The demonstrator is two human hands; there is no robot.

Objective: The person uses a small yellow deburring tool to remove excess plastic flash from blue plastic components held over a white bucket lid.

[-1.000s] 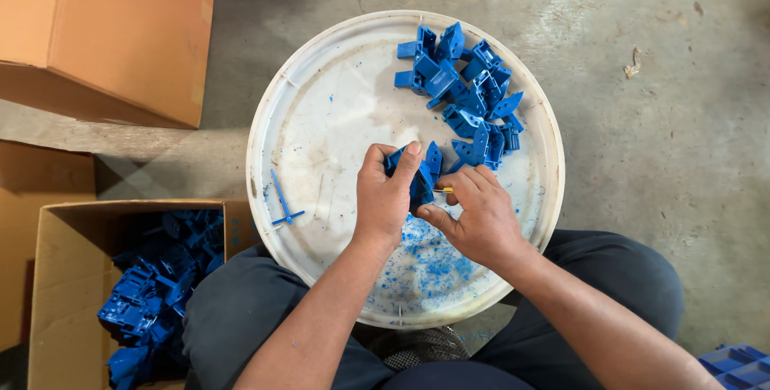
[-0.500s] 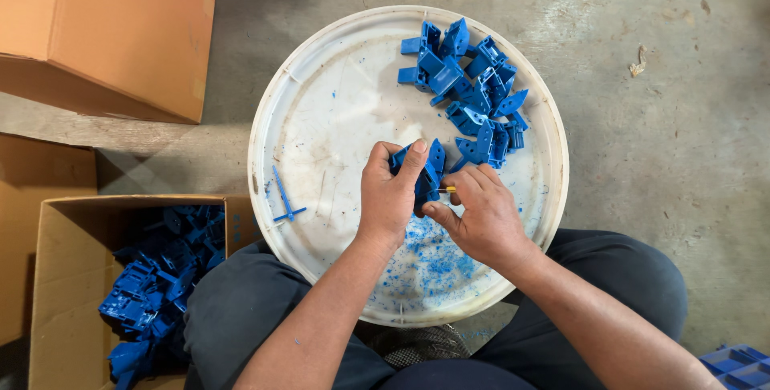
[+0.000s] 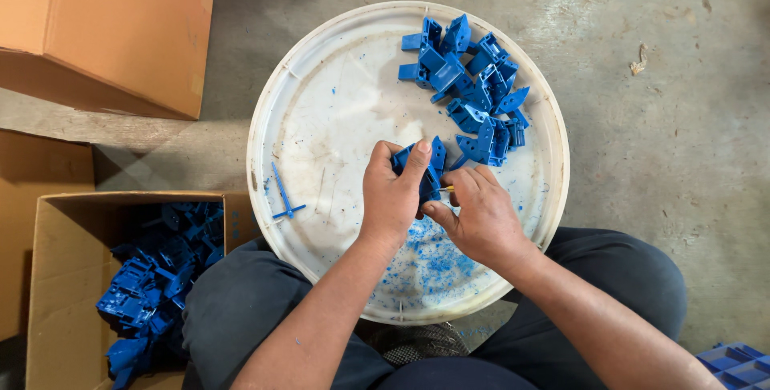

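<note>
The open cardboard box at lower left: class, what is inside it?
The open cardboard box holds a heap of blue plastic parts. Its bottom is hidden beneath them, and the person's knee covers its right edge.

A bare grey concrete floor, scuffed and stained, fills the scene under even, soft light. A closed brown cardboard box sits at the upper left. A small pale scrap, perhaps paper or debris, lies on the floor at the upper right.

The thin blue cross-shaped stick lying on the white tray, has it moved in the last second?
No. The blue cross-shaped stick lies at the same spot near the white tray's left rim.
</note>
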